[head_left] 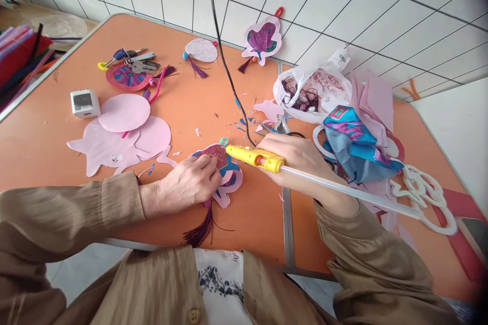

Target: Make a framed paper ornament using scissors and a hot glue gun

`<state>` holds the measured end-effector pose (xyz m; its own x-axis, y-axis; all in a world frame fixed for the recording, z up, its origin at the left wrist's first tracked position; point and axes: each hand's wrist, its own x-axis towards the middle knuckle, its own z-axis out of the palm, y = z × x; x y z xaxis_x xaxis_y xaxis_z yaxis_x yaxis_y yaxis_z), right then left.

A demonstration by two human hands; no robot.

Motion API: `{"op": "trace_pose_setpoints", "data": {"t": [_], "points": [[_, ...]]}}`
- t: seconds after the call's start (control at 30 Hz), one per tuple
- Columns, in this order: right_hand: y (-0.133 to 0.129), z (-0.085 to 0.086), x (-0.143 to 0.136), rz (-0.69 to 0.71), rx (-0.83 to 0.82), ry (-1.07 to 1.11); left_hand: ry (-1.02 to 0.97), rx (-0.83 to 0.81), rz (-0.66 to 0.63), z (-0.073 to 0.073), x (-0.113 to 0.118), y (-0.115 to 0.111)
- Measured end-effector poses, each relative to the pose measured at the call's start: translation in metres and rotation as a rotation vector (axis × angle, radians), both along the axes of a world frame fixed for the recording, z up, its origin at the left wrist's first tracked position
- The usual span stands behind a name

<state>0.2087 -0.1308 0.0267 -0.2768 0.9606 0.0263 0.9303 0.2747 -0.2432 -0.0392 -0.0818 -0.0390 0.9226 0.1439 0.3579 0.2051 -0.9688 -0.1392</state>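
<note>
My right hand (293, 160) is wrapped around a yellow hot glue gun (263, 158). A long whitish glue stick (351, 190) sticks out of its back end. The gun's tip is at the upper edge of a blue, purple and pink cut-out ornament (229, 180), beside a small turquoise loop (224, 141). Fingers bent, my left hand (194, 180) pinches the ornament's left side and hides part of it. A dark purple tassel (202, 226) hangs from the ornament's lower edge toward me.
Pink cut-outs (110, 144), a white charger (84, 103) and keys (139, 63) lie left. Finished-looking ornaments (263, 40) are at the back. A plastic bag of tassels (316, 86), scissors (282, 124) and fabric scraps (354, 147) crowd the right. A black cord (224, 56) runs down to the gun.
</note>
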Motion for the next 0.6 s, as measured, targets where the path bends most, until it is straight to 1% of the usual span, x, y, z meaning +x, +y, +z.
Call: {"op": "trace_pose_setpoints", "data": {"t": [0.07, 0.23, 0.4, 0.6], "points": [[0.0009, -0.0011, -0.0038, 0.013, -0.025, -0.046, -0.03, 0.015, 0.001, -0.0008, 0.0008, 0.0002], [0.0014, -0.0027, -0.0106, 0.043, -0.063, -0.053, -0.035, 0.054, -0.025, -0.0008, 0.0003, 0.0016], [0.0, -0.0023, -0.0094, 0.052, -0.06, -0.082, -0.018, 0.022, -0.03, -0.002, -0.0008, 0.0021], [-0.0014, -0.0019, -0.0045, 0.011, -0.023, -0.136, 0.018, -0.014, -0.027, -0.0024, -0.0014, 0.0015]]}}
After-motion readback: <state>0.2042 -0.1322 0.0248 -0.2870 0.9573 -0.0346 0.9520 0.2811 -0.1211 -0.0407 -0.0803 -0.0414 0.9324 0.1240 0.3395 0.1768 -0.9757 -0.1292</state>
